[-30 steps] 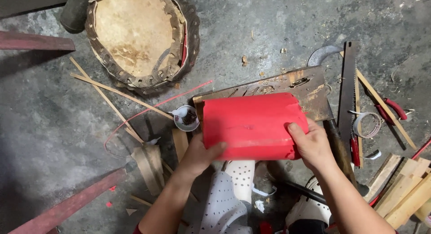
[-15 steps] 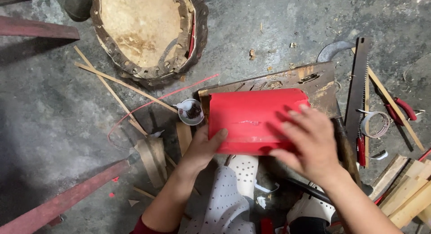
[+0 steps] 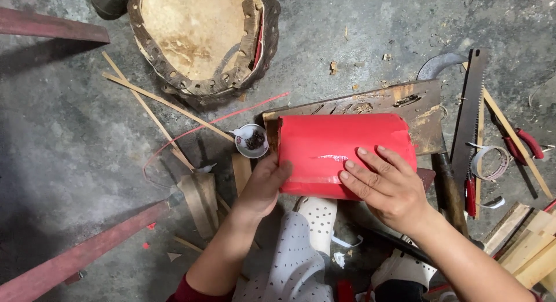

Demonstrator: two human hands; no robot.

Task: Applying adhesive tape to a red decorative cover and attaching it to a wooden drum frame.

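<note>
A red cylinder wrapped in red paper (image 3: 333, 145) lies on its side over a worn wooden board (image 3: 417, 108) on the concrete floor. My left hand (image 3: 263, 186) grips its left end, thumb on the red surface. My right hand (image 3: 385, 186) lies flat on top of it with fingers spread, pressing on the paper near a shiny strip along the seam. A small white bowl with dark contents (image 3: 252, 141) sits just left of the cylinder.
A round hide-covered drum frame (image 3: 202, 38) lies at the top. Thin bamboo strips (image 3: 156, 102) and red wooden bars (image 3: 75, 258) are on the left. A hand saw (image 3: 469, 113), red-handled pliers (image 3: 521, 142), a tape ring (image 3: 489, 163) and wood blocks (image 3: 530, 244) lie on the right.
My right hand has moved from the cylinder's right end onto its top and now lies flat on the paper. My left hand stays at the left end.
</note>
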